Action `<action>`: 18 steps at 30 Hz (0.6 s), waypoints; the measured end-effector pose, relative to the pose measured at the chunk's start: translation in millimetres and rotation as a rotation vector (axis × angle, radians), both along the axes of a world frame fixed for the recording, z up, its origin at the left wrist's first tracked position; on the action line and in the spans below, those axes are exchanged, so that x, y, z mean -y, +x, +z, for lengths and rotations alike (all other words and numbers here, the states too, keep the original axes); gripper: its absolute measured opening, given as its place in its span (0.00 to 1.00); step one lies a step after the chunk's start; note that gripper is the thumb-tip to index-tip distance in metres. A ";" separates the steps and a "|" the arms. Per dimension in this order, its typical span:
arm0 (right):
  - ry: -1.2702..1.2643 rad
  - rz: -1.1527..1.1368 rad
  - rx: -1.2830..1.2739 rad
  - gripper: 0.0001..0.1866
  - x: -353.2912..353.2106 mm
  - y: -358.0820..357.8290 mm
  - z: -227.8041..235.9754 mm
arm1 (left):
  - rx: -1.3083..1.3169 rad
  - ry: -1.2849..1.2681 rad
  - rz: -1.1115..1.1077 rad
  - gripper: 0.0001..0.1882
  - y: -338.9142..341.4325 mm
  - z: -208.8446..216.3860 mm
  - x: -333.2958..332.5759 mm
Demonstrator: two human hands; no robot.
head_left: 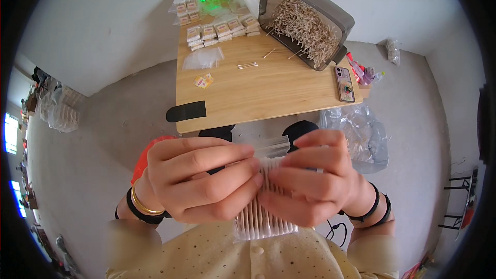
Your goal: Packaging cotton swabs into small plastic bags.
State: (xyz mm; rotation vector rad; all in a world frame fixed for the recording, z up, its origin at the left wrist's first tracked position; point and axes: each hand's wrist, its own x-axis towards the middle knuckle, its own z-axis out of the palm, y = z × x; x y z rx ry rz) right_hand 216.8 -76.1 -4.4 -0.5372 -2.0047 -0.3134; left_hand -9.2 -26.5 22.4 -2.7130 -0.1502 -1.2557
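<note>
Close to my chest, both hands hold a clear plastic bag of cotton swabs [266, 219]. The swabs stand upright side by side in it, white tips at the lower end. My left hand [201, 175] is closed on the bag's upper left, fingers bent across its front. At the upper right, my right hand [315, 178] pinches it with curled fingers. The bag's zip-lock strip [273, 147] rises between the two hands. Whether the strip is sealed I cannot tell. My fingers hide the middle of the bag, and both thumbs are mostly out of sight.
Beyond my hands stands a wooden table [248, 95]. A grey bin [336, 16] on its side holds many loose swabs. Packed swab bags [223, 30], empty plastic bags [202, 58], paper labels [203, 80] and a phone [343, 83] lie there. A lined waste bin [369, 142] is right.
</note>
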 end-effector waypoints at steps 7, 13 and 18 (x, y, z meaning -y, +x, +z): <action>0.047 -0.054 -0.009 0.11 0.4 1.1 0.1 | -0.004 0.014 0.012 0.12 1.4 -2.3 2.3; -0.035 -0.043 0.076 0.18 10.1 8.6 2.5 | 0.030 0.016 0.026 0.12 2.4 -5.3 4.6; 0.053 -0.075 -0.021 0.10 -1.1 3.4 -1.5 | 0.037 -0.035 -0.004 0.13 8.8 -6.2 -3.8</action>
